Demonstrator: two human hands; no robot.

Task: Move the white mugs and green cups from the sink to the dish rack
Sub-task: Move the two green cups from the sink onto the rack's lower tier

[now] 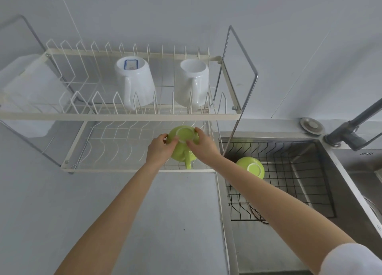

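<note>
Rack [124, 116]: two tiers on the counter [175, 212]; the lower tier is where my hands are working.
Mugs: two white mugs already stand upside down on the upper tier, one [135, 82] at about 11 o'clock from my hands, the other [192, 82] near 12 o'clock.
Left hand [158, 150]: fingers [173, 141] closed on the left flank of the cup, thumb up near its foot ring.
Cup [183, 144]: green, upside down, foot ring toward me, held between both hands over the right end of the lower tier; its handle points back at me, toward 6 o'clock. Whether the rim already rests on the wires I cannot tell.
Right hand [203, 145]: fingers [191, 143] clasping the right flank of the same cup, thumb at the upper edge.
Second cup [250, 168]: green, also upside down, in the black wire basket [289, 171] in the sink [322, 148], at about 4 o'clock from the held cup.
Key relation: the second cup lies just beside my right forearm, so my right hand is clearly the nearer one, with the left well apart across the sink's edge.
Next, as I judge it: settle this cup, let go, then reach down and right.
</note>
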